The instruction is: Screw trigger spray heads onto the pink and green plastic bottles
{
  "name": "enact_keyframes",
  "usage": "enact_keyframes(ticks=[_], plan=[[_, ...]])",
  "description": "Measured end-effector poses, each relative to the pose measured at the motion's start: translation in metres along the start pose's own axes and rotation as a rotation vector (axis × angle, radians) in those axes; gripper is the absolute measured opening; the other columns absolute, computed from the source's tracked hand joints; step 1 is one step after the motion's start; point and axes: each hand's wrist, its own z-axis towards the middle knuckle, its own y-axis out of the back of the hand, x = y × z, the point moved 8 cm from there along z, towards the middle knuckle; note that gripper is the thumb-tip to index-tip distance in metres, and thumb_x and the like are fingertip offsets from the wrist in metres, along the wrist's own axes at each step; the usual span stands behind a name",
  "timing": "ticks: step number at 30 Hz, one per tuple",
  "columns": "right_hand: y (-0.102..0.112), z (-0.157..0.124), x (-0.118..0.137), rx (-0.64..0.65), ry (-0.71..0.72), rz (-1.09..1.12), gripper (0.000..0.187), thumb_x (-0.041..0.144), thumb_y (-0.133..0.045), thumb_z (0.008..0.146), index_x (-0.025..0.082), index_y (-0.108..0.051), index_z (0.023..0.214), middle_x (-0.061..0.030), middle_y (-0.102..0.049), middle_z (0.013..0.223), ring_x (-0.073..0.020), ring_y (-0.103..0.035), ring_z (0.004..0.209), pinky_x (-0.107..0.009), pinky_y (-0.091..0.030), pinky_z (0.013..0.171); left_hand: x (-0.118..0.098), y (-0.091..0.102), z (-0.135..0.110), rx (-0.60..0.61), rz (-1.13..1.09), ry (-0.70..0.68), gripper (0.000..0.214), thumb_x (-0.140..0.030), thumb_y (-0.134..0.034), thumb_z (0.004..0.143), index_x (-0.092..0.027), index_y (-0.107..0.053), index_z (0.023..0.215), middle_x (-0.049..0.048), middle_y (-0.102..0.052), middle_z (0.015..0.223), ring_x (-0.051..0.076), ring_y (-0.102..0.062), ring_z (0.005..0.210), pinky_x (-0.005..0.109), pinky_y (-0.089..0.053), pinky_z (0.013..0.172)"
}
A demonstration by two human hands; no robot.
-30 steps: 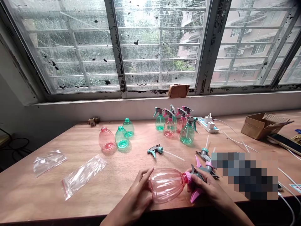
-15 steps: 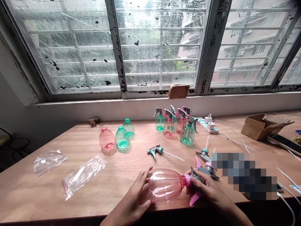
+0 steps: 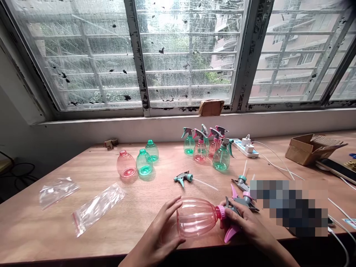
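A clear pink spray bottle [image 3: 197, 218] lies sideways above the near table edge, its base towards the left. My left hand [image 3: 158, 231] spans that base, fingers along the upper side and thumb along the lower, in a loose hold. My right hand [image 3: 246, 220] is closed around the grey-and-pink trigger sprayer head [image 3: 232, 231] at the bottle's neck; the pink collar meets the neck. Just beyond my right hand lie a pink-and-grey sprayer head [image 3: 246, 200] and a teal-and-grey one [image 3: 241, 181]. Another teal sprayer head [image 3: 183, 178] with its tube rests mid-table.
Topless bottles, one pink [image 3: 126, 165] and two green [image 3: 144, 163], stand at left. Several complete spray bottles [image 3: 221, 159] stand near the window. Plastic bags [image 3: 98, 209] lie at left. A power strip [image 3: 246, 148], cardboard box [image 3: 308, 150] and blurred-out object [image 3: 292, 207] are at right.
My left fingers and thumb have shifted slightly right, further over the bottle's base. The bottle's base end has risen a little. My right hand stays in place.
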Motion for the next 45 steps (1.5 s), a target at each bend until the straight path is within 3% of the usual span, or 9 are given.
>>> enact_keyframes(ticks=[4, 9, 15, 21, 24, 28, 34, 41, 45], plan=[[-0.003, -0.001, 0.002, 0.039, -0.007, -0.049, 0.038, 0.058, -0.067, 0.092, 0.021, -0.064, 0.098, -0.0033, -0.075, 0.08, -0.0243, -0.071, 0.075, -0.035, -0.055, 0.072, -0.008, 0.0, -0.002, -0.018, 0.052, -0.047, 0.064, -0.027, -0.065, 0.099, -0.039, -0.038, 0.155, 0.0055, -0.034, 0.168, 0.031, -0.032, 0.154, 0.049, -0.027, 0.127], [0.0, -0.001, 0.006, 0.022, 0.005, -0.102, 0.037, 0.058, -0.066, 0.093, 0.021, -0.066, 0.1, -0.0029, -0.074, 0.085, -0.0241, -0.071, 0.08, -0.035, -0.055, 0.079, 0.008, -0.003, -0.003, 0.011, -0.011, 0.064, 0.09, -0.049, -0.075, 0.09, -0.035, -0.023, 0.163, 0.0101, -0.028, 0.171, 0.037, -0.028, 0.155, 0.054, -0.024, 0.127], [0.005, -0.001, -0.001, 0.011, -0.011, -0.127, 0.039, 0.057, -0.067, 0.093, 0.021, -0.065, 0.106, -0.0037, -0.075, 0.089, -0.024, -0.071, 0.083, -0.035, -0.054, 0.08, 0.031, -0.003, -0.001, 0.025, -0.045, 0.214, 0.061, -0.051, -0.054, 0.103, -0.034, -0.034, 0.158, 0.009, -0.044, 0.163, 0.034, -0.043, 0.147, 0.051, -0.033, 0.123], [0.002, 0.001, -0.004, 0.046, -0.006, -0.057, 0.035, 0.054, -0.064, 0.096, 0.021, -0.06, 0.107, -0.0038, -0.077, 0.084, -0.0227, -0.071, 0.08, -0.034, -0.053, 0.078, 0.01, -0.001, 0.001, -0.01, -0.083, 0.101, 0.076, -0.031, -0.078, 0.09, -0.04, -0.038, 0.154, 0.0055, -0.045, 0.161, 0.031, -0.053, 0.139, 0.044, -0.041, 0.119], [-0.001, 0.0, -0.003, 0.055, -0.005, -0.03, 0.033, 0.052, -0.064, 0.097, 0.021, -0.059, 0.106, -0.0039, -0.078, 0.083, -0.0224, -0.071, 0.08, -0.034, -0.053, 0.077, 0.003, 0.0, 0.002, -0.026, -0.042, 0.042, 0.078, -0.026, -0.078, 0.089, -0.042, -0.038, 0.154, 0.0046, -0.04, 0.164, 0.033, -0.041, 0.148, 0.047, -0.034, 0.124], [-0.005, -0.001, 0.002, 0.063, 0.002, -0.018, 0.033, 0.053, -0.064, 0.097, 0.021, -0.058, 0.105, -0.0041, -0.078, 0.083, -0.0226, -0.071, 0.08, -0.034, -0.054, 0.079, 0.012, -0.002, 0.002, 0.014, -0.069, 0.077, 0.089, -0.042, -0.079, 0.088, -0.035, -0.028, 0.16, 0.0108, -0.047, 0.159, 0.037, -0.047, 0.144, 0.052, -0.036, 0.121], [-0.005, -0.002, 0.004, 0.076, 0.011, -0.051, 0.033, 0.053, -0.063, 0.098, 0.021, -0.058, 0.106, -0.0043, -0.078, 0.083, -0.022, -0.071, 0.081, -0.034, -0.054, 0.078, 0.028, -0.005, 0.001, 0.053, -0.05, 0.144, 0.064, -0.046, -0.059, 0.102, -0.037, -0.029, 0.158, 0.0086, -0.044, 0.163, 0.033, -0.046, 0.146, 0.05, -0.036, 0.122], [-0.004, -0.003, 0.0, 0.078, 0.002, -0.024, 0.036, 0.055, -0.063, 0.096, 0.021, -0.058, 0.108, -0.0037, -0.076, 0.086, -0.0216, -0.069, 0.078, -0.035, -0.056, 0.074, -0.001, -0.001, -0.001, -0.023, 0.091, -0.02, 0.075, -0.024, -0.071, 0.095, -0.041, -0.031, 0.156, 0.0054, -0.038, 0.165, 0.031, -0.037, 0.152, 0.048, -0.031, 0.126], [-0.005, -0.003, 0.002, 0.077, 0.015, -0.038, 0.034, 0.053, -0.063, 0.097, 0.021, -0.058, 0.107, -0.003, -0.076, 0.084, -0.0207, -0.07, 0.08, -0.033, -0.054, 0.076, -0.004, -0.001, -0.001, -0.016, 0.066, 0.003, 0.078, -0.029, -0.073, 0.094, -0.04, -0.028, 0.158, 0.0064, -0.035, 0.167, 0.032, -0.034, 0.153, 0.049, -0.029, 0.126]])
